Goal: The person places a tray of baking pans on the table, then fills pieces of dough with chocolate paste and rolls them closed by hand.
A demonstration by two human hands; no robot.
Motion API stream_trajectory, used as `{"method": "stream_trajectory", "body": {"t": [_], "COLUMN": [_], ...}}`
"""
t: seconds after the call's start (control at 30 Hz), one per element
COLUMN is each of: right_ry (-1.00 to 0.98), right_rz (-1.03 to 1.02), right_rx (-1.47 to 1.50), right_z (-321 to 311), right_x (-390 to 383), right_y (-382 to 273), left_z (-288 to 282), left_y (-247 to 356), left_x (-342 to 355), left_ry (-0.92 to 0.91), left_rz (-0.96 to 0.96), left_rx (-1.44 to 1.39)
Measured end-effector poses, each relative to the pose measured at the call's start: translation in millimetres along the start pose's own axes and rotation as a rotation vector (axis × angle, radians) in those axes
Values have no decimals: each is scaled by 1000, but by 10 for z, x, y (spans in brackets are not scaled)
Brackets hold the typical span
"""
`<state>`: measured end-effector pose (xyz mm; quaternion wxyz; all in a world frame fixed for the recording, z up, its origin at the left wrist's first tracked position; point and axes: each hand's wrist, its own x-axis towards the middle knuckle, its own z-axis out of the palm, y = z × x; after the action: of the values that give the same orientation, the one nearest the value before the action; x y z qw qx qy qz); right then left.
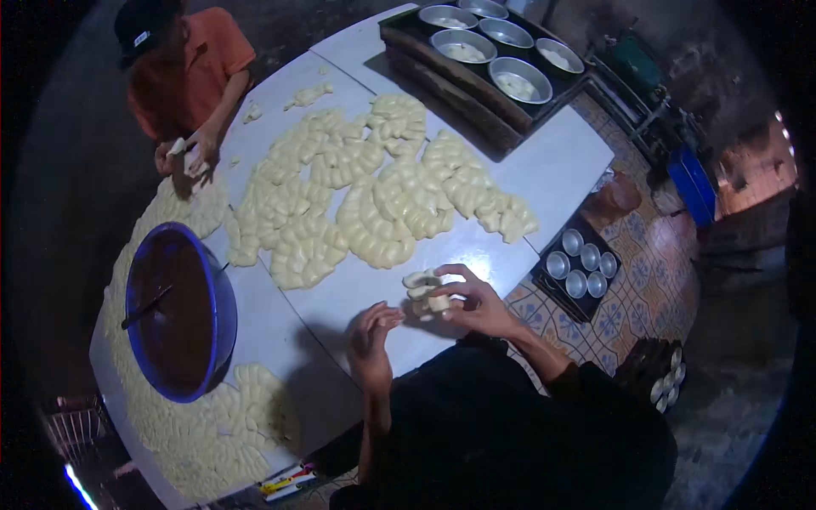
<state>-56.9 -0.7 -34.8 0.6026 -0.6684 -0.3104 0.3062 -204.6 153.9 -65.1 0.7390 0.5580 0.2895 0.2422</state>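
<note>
My right hand (pixel 478 304) holds a folded strip of pale dough (pixel 418 283) between thumb and fingers, above the near edge of the white table. Just left of it is my left hand (pixel 374 340), its fingers loosely bent and slightly apart, with nothing visible in them. It is close to the dough strip but does not seem to grip it. Beyond my hands lie many overlapping pieces of pale, segmented dough (pixel 374 221), spread in curved rows across the tabletop (pixel 442 259).
A blue basin (pixel 223 319) with brown contents and a dark-handled utensil (pixel 146 308) stands left. Round metal pans (pixel 520 81) sit on a dark tray at the back right. Small tins (pixel 575 283) rest low right. Across the table, a person in orange (pixel 200 59) handles dough.
</note>
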Motion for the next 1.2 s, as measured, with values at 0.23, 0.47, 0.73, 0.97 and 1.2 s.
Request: {"method": "stream_trajectory", "body": {"t": [0.23, 0.47, 0.73, 0.97, 1.2], "right_ry": [22, -186, -684, -513, -492], "right_rz": [-52, -369, 166, 31, 145], "right_rx": [100, -123, 342, 232, 328], "right_z": [645, 891, 962, 976, 1117], "right_x": [231, 528, 729, 764, 757], "right_y": [-271, -322, -41, 128, 135], "left_z": [222, -96, -395, -2354, -2719], "left_y": [190, 121, 539, 1358, 1478], "left_x": [-127, -127, 80, 1315, 1378], "left_ry": [109, 170, -324, 707, 550], "left_rz": [232, 3, 22, 233, -206], "left_rx": [37, -417, -1233, 742, 1029]}}
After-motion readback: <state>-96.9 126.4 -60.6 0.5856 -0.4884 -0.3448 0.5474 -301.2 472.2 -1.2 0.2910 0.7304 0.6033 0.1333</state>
